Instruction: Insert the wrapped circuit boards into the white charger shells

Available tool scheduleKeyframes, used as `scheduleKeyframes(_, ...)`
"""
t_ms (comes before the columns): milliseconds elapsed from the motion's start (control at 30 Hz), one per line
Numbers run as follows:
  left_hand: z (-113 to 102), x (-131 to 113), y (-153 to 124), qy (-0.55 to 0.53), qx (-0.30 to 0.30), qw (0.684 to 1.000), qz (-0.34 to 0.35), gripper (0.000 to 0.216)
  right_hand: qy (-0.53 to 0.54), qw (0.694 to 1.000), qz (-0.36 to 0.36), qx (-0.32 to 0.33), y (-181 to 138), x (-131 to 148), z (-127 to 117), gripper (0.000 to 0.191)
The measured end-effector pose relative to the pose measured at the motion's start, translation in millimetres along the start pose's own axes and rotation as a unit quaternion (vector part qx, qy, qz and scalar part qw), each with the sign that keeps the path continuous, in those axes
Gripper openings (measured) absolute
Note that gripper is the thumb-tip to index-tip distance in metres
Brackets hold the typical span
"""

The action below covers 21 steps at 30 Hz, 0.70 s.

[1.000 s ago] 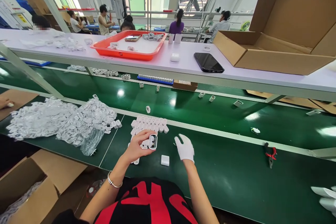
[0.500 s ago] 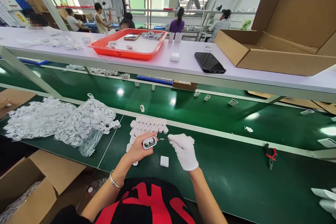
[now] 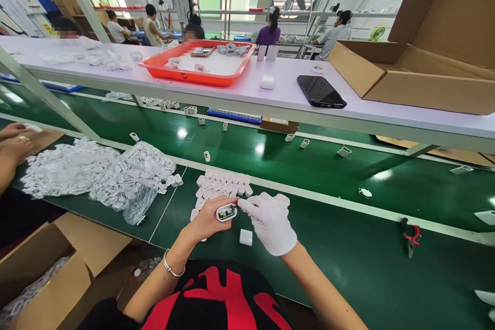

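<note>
My left hand point(image 3: 209, 219), bare, is closed round a white charger housing point(image 3: 226, 212). Its open end faces me, with a circuit board and small parts showing inside. My right hand point(image 3: 270, 221) wears a white glove and pinches thin metal tweezers, largely hidden now by the fingers. Its fingertips are at the right rim of the housing. Below and between the hands, a white square case point(image 3: 246, 237) lies on the green bench. Rows of white housings point(image 3: 224, 185) stand just beyond my left hand, which partly covers them.
Piles of small bagged white parts point(image 3: 69, 167) lie left, near a co-worker's hands point(image 3: 15, 139). Pliers with red handles point(image 3: 410, 237) rest at right. A raised shelf carries an orange tray point(image 3: 185, 76), a black phone point(image 3: 320, 91) and a cardboard box point(image 3: 425, 85). Single housings stand on the green strip behind.
My right hand has moved in to the housing, bringing the tweezers to its rim. The view has shifted slightly, and more of the co-worker's hands shows at left.
</note>
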<state>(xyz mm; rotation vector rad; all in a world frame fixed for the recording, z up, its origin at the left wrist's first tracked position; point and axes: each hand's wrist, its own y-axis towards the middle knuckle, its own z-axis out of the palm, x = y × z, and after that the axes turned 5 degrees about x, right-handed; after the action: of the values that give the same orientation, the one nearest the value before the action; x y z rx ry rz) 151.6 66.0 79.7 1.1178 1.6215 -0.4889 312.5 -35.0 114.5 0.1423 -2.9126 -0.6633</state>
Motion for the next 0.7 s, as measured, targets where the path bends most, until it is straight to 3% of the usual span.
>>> scheduleKeyframes(100,-0.3,-0.5,0.3,0.011,0.004,1.000,-0.007,0.052,0.027,0.999,0.019,0.009,-1.5,-0.6,-0.7,0.043)
scheduleKeyframes(200,-4.7,-1.6,1.3,0.001,0.009,1.000,-0.012,0.053,0.155,0.983,0.100,0.006,-10.7,-15.3,8.4,0.033)
scheduleKeyframes(300,-10.6,0.8,1.1,-0.006,0.010,0.999,-0.041,0.052,0.254,0.916,0.310,-0.013,-33.3,-40.4,34.8,0.029)
scheduleKeyframes(367,-12.1,6.2,-0.4,-0.001,0.015,0.997,-0.072,0.053,0.211,0.865,0.454,0.033,-55.2,-53.6,60.1,0.027)
scheduleKeyframes(433,-9.9,14.7,-2.7,0.004,0.030,0.995,-0.097,0.057,0.165,0.829,0.529,0.079,-78.2,-58.5,86.5,0.023)
scheduleKeyframes(567,6.4,36.5,-7.0,0.014,0.067,0.991,-0.117,0.066,0.161,0.792,0.583,0.087,-105.5,-46.9,123.7,0.026)
scheduleKeyframes(633,18.3,46.4,-8.0,0.022,0.077,0.988,-0.130,0.075,0.183,0.799,0.568,0.079,-103.1,-35.7,130.6,0.034)
scheduleKeyframes(700,29.6,54.2,-8.0,0.023,0.083,0.986,-0.145,0.088,0.274,0.823,0.494,0.064,-92.0,-23.4,131.3,0.052)
